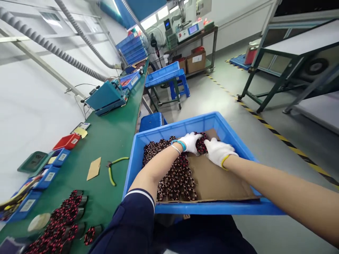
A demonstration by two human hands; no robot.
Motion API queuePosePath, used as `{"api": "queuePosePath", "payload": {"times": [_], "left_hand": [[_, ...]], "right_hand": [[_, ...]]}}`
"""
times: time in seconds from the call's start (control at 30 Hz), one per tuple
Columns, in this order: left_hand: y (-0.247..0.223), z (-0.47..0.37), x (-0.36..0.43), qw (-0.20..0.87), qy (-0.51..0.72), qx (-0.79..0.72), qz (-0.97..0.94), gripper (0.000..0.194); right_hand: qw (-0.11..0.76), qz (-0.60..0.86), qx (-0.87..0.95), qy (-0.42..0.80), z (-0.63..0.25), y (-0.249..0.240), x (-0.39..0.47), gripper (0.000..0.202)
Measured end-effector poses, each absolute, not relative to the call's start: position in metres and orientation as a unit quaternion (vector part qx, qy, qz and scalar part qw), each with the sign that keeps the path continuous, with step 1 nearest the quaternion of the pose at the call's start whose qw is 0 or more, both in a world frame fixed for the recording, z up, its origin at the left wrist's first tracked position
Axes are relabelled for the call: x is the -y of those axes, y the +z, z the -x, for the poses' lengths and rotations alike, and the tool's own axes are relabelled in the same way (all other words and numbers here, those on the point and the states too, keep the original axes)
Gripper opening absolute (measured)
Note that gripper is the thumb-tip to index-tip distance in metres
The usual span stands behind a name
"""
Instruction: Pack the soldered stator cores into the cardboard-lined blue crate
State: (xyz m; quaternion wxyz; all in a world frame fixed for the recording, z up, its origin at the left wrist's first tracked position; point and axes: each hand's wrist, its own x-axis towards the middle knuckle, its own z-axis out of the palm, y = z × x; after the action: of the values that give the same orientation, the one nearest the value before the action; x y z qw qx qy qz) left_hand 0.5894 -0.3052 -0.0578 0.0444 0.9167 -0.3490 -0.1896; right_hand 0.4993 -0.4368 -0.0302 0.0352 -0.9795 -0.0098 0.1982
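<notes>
Both my hands wear white gloves and reach into a blue plastic crate (233,135). My left hand (190,143) and my right hand (218,151) close from opposite sides on a small group of wound stators (201,143), dark rings with red and copper tones. Fingers hide part of that group. Many more stators (176,180) stand packed in rows along the crate's left side. Brown cardboard (217,180) lines the crate floor, showing to the right and below my hands.
On the green workbench (113,130) at left lie pliers (112,169), a cardboard piece (94,168) and more stators (63,222). Small blue bins (47,176) and a red bin (66,141) line its wall side. A blue stool (151,121) stands beyond the crate.
</notes>
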Motion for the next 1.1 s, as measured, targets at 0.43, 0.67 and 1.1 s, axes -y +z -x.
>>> {"api": "queuePosePath", "payload": {"times": [0.43, 0.67, 1.1], "left_hand": [[0.013, -0.524, 0.193, 0.2, -0.025, 0.165, -0.965, 0.07], [-0.009, -0.452, 0.161, 0.471, 0.058, -0.042, -0.879, 0.052], [-0.021, -0.459, 0.157, 0.475, 0.028, -0.031, -0.879, 0.037]], "right_hand": [[0.007, 0.985, 0.138, 0.101, -0.529, -0.01, 0.446, 0.056], [-0.004, 0.967, 0.131, 0.217, -0.583, -0.021, 0.401, 0.056], [0.004, 0.973, 0.085, 0.217, -0.593, -0.039, 0.397, 0.065]]}}
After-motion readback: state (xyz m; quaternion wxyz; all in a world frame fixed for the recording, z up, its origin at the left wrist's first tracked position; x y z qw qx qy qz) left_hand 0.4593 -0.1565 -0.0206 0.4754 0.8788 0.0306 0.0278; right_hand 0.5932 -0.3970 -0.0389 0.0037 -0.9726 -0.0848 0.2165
